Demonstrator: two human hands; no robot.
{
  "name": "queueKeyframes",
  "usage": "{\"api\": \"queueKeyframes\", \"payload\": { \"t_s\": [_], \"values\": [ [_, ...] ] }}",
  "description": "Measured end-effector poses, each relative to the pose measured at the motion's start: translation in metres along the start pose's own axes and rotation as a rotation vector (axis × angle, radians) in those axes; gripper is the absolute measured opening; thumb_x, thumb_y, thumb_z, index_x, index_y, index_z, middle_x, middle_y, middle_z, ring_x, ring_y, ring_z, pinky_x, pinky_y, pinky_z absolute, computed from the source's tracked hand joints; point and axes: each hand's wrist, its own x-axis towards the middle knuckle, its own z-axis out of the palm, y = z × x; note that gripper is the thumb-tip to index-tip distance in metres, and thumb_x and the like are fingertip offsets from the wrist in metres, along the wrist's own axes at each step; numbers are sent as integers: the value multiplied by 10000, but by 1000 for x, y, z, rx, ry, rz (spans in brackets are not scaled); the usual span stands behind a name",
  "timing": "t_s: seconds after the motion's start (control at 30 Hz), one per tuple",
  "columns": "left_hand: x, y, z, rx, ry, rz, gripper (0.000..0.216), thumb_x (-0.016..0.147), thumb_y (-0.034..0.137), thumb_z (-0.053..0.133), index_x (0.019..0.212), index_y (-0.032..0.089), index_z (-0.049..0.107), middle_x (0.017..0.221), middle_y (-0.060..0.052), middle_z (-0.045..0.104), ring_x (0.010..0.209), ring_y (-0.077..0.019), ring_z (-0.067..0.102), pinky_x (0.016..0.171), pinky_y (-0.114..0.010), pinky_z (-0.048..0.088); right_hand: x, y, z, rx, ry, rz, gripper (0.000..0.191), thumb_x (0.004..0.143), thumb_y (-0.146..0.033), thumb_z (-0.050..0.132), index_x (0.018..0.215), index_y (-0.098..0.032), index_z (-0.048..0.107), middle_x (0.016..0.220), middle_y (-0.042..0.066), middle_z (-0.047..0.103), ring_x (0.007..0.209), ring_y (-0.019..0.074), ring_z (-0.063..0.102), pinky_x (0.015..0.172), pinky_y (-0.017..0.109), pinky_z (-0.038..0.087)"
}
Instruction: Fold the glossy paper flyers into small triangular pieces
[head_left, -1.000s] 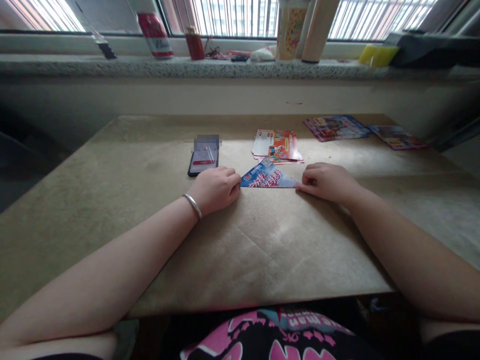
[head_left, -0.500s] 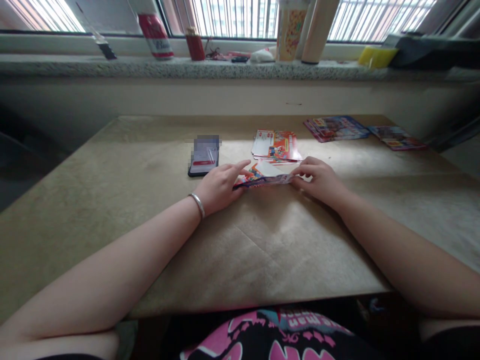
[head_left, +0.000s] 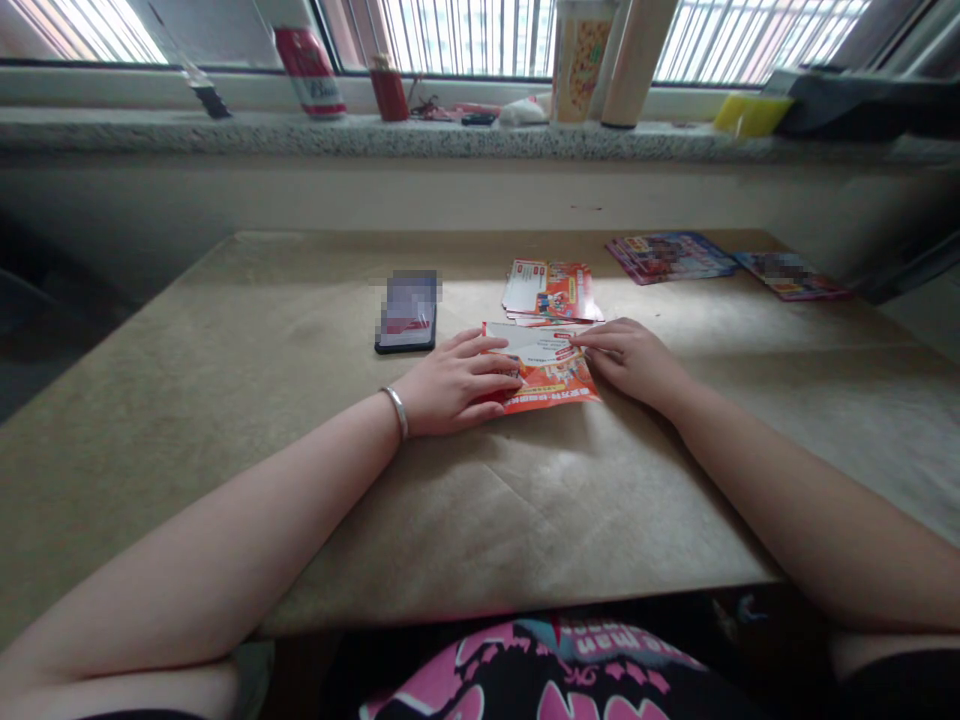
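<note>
A printed orange and white leaflet (head_left: 559, 378) lies on the table with its text upside down to me. My left hand (head_left: 469, 385) rests flat across its left side, fingers spread. At its right edge is my right hand (head_left: 630, 358), fingertips lying on the paper with fingers loosely stretched. The leaflet's near right corner looks slightly lifted. Just beyond it sits a stack of similar leaflets (head_left: 551, 290), white on the left and orange on the right. A silver bracelet (head_left: 396, 412) circles my left wrist.
Left of the stack is a phone (head_left: 407, 315). Purple-blue printed leaflets (head_left: 675, 257) lie at the back right, beside another small pile (head_left: 795, 275). The windowsill (head_left: 450, 138) holds a red can (head_left: 309, 72), a red bottle (head_left: 388, 90) and a clear cup (head_left: 583, 60).
The leaflet was tilted up and seen nearly edge-on between both hands; now it lies flat, its orange side showing. My left fingers have spread over it, and the right hand's pinch has loosened.
</note>
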Motion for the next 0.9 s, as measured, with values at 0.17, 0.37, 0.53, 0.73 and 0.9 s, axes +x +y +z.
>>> {"api": "queueKeyframes", "payload": {
  "t_s": [0.17, 0.37, 0.53, 0.73, 0.9],
  "values": [
    [1, 3, -1, 38, -12, 47, 452, 874, 439, 582, 1305, 303, 563, 1405, -41, 523, 1364, -288, 385, 1173, -538, 215, 1, 3, 5, 25, -19, -10, 342, 919, -238, 466, 1189, -246, 675, 1185, 71, 690, 1117, 245, 601, 978, 485, 474],
    [0, 3, 0, 80, -19, 26, 468, 859, 504, 587, 1287, 314, 574, 1427, -24, 499, 1394, -297, 331, 1179, -539, 188, -2, 3, 2, -12, 0, -34, 308, 900, -300, 521, 1148, -254, 697, 1167, 107, 656, 1117, 263, 569, 992, 495, 455],
    [0, 2, 1, 158, 51, 3, 314, 900, 396, 562, 1193, 316, 638, 1367, 0, 555, 1354, -273, 376, 1168, -520, 224, -4, -12, -7, -54, -34, -155, 277, 862, -360, 597, 1092, -262, 716, 1159, 81, 663, 1146, 268, 534, 1020, 486, 421],
    [1, 2, 2, 248, 139, -40, 232, 909, 307, 542, 1080, 318, 697, 1248, 18, 631, 1173, -241, 491, 1073, -447, 358, -3, -21, -11, 45, -223, -305, 423, 838, -443, 627, 1218, -259, 645, 1226, 75, 651, 1171, 249, 550, 1067, 471, 377],
    [2, 0, 4, 275, 143, -38, 265, 923, 371, 513, 1080, 275, 703, 1185, -20, 656, 1148, -249, 494, 1047, -456, 361, -4, -18, -9, 54, -265, -317, 560, 796, -487, 663, 1299, -255, 581, 1306, 79, 606, 1222, 264, 518, 1079, 490, 361]
  ]
}}
